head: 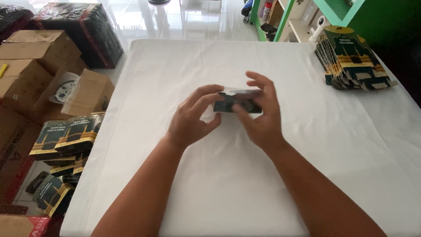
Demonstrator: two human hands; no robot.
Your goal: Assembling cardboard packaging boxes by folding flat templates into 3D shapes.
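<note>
Hands (228,116) both gripping small dark box (237,102) above white tablecloth (219,188); cartons (35,57) left.

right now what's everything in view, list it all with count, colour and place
small dark folded carton: one, dark green and black, table middle, held between both hands
white cloth-covered table: one, white, centre of view
stack of flat dark printed cartons: one stack, dark green and gold, far right table corner
assembled dark printed boxes: several, dark green and gold, floor at left
brown cardboard boxes: several, brown, floor far left
green shelf unit: one, green, top right
left hand: one, gripping the carton's left end
right hand: one, gripping its right end
</note>
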